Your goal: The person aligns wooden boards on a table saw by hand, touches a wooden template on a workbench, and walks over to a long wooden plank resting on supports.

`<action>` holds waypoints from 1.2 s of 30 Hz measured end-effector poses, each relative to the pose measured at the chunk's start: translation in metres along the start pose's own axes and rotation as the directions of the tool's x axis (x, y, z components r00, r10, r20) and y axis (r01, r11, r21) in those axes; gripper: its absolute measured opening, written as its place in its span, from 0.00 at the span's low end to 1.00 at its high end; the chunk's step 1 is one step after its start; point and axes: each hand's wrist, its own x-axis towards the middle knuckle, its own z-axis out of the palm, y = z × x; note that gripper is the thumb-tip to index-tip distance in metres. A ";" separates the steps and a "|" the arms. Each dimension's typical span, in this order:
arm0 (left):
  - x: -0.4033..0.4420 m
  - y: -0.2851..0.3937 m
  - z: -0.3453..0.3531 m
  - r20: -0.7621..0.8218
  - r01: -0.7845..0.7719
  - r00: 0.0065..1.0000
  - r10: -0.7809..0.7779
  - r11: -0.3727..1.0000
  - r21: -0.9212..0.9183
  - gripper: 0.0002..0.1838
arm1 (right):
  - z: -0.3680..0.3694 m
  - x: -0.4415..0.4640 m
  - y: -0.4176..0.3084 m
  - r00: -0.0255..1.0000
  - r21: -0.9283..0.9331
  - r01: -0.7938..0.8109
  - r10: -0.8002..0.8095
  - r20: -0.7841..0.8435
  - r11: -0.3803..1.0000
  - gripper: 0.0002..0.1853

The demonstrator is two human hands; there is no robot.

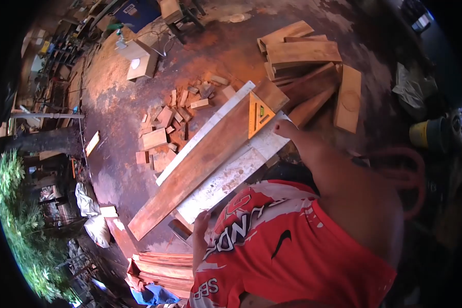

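Note:
A long brown plank (pixel 192 172) lies slantwise over a white-topped surface (pixel 223 179). On the plank's far right end rests a yellow triangular speed square (pixel 259 115). Beyond it, along the plank's far side, runs a pale straight strip (pixel 205 134). My right hand (pixel 283 129) is at the right corner of the white surface, close below the square; its fingers are hidden. Near the left corner of that surface is my left hand (pixel 202 222), its fingers also out of sight. Whether either hand grips anything cannot be made out.
Wood offcuts (pixel 164 128) lie scattered on the floor beyond the plank. Thicker boards are stacked (pixel 303 54) at the far right. A box-shaped wooden piece (pixel 141 64) stands at the back left. A bundle of planks (pixel 164 269) lies at lower left, and a yellow-banded bucket (pixel 428 136) stands at right.

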 end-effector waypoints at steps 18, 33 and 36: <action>0.069 0.322 0.043 0.486 -0.760 0.638 0.597 0.589 0.274 0.23 | -0.112 -0.105 -0.565 -0.516 0.993 0.044 -0.849 0.115 0.108 0.31; -0.283 0.660 -0.022 0.359 -0.458 -0.876 0.322 -0.321 -0.829 0.16 | -0.119 -0.165 -0.610 -0.719 0.984 -0.077 -0.693 0.056 0.159 0.42; -0.274 0.646 0.024 0.336 -0.450 -0.893 0.299 -0.595 -0.666 0.17 | -0.125 -0.163 -0.603 -0.714 0.974 -0.076 -0.694 0.097 0.215 0.43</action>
